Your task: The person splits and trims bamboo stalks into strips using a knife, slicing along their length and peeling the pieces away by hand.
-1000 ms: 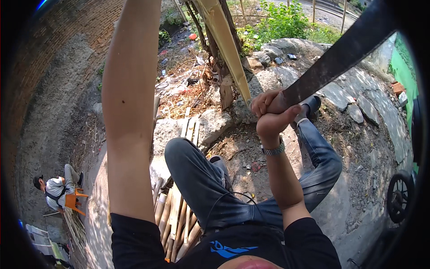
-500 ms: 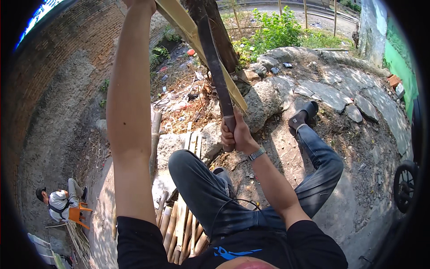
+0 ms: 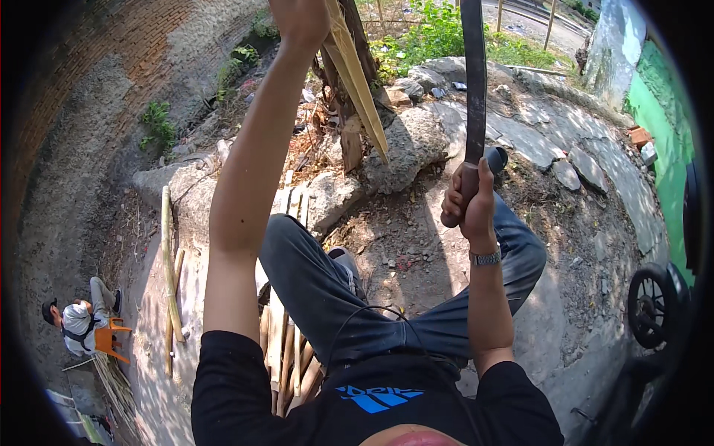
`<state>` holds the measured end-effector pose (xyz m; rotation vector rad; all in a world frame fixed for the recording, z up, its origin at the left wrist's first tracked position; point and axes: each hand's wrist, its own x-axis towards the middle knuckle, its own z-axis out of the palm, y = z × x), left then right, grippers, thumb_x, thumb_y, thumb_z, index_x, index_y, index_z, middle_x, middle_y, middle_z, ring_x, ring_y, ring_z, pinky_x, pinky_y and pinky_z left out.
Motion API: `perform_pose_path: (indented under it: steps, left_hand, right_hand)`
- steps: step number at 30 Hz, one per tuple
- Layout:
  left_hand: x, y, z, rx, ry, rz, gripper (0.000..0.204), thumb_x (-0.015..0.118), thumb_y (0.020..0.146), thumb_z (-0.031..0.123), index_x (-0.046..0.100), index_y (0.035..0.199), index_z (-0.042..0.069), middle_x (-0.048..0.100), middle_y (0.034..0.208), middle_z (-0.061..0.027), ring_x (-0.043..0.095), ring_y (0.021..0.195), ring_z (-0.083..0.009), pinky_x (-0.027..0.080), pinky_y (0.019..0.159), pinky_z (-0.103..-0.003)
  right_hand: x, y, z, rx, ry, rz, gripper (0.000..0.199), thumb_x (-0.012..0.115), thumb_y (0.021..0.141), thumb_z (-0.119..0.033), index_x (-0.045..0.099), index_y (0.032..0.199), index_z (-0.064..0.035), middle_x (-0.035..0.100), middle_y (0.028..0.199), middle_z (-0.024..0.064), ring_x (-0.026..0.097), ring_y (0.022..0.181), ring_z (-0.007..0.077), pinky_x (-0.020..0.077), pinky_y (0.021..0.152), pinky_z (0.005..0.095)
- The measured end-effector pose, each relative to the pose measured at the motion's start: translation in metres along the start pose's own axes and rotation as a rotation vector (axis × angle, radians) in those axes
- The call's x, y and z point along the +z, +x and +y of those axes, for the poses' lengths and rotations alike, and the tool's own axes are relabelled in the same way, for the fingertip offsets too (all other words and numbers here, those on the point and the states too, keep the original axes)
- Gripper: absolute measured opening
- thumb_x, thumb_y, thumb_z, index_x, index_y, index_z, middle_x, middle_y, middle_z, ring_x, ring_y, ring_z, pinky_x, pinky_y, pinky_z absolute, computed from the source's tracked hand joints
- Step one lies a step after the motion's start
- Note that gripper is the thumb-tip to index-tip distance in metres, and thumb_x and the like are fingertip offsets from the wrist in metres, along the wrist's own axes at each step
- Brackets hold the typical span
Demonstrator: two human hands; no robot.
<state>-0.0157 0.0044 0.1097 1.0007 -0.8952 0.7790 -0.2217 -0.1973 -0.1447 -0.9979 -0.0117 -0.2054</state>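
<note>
My right hand (image 3: 470, 201) grips the brown handle of a machete (image 3: 474, 82), its long dark blade pointing up and away from me. At the top of the view my left hand (image 3: 299, 21) is wrapped round a pale bamboo strip (image 3: 353, 78); the fingers are partly cut off by the frame's edge. That strip tapers to a pointed lower end in front of a tree trunk and hangs clear of the blade. Between my bent knees and left arm lie several split bamboo pieces (image 3: 286, 349) on the ground.
A large rock (image 3: 409, 149) lies beyond my feet, by the trunk (image 3: 349, 141). More bamboo poles (image 3: 169, 267) rest on the left. Farther left a person (image 3: 80, 323) sits on an orange chair (image 3: 111, 338). A wheel (image 3: 648, 306) stands at the right.
My right hand has swung the machete to the right, away from the bamboo strip it was against. My left hand, holding the strip, has shifted right and the strip hangs more upright.
</note>
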Motion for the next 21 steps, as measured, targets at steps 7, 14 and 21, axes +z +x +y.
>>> perform_pose_path:
  steps: [7,14,21]
  left_hand:
    - [0.024,0.021,0.053,-0.386,-0.180,-0.436,0.037,0.058,0.082,0.022,0.065,0.101,-0.009,0.069,0.080,-0.0181,0.070,0.068,-0.0276,0.059,0.062,-0.041]
    - [0.041,-0.034,0.007,-0.471,-0.075,-0.523,0.054,0.065,0.078,0.031,0.061,0.114,-0.009,0.071,0.093,-0.0210,0.073,0.090,-0.0305,0.061,0.084,-0.047]
    - [0.053,-0.091,-0.031,-0.427,-0.001,-0.355,0.051,0.061,0.072,0.015,0.063,0.117,-0.009,0.073,0.091,-0.0205,0.074,0.081,-0.0285,0.062,0.079,-0.044]
  right_hand:
    - [-0.047,-0.052,-0.037,0.010,-0.228,0.254,0.049,0.058,0.101,-0.055,0.052,0.090,-0.0077,0.041,0.061,-0.0024,0.038,0.043,0.0079,0.0351,0.043,0.0239]
    - [-0.015,-0.069,-0.128,-0.363,-0.612,0.269,0.043,0.060,0.104,-0.047,0.065,0.099,-0.0039,0.056,0.069,-0.0018,0.050,0.049,0.0028,0.0351,0.042,0.0206]
    - [0.064,-0.069,-0.238,-0.520,-0.776,0.157,0.036,0.069,0.101,-0.039,0.065,0.111,-0.0041,0.058,0.073,-0.0013,0.050,0.046,0.0040,0.0374,0.038,0.0200]
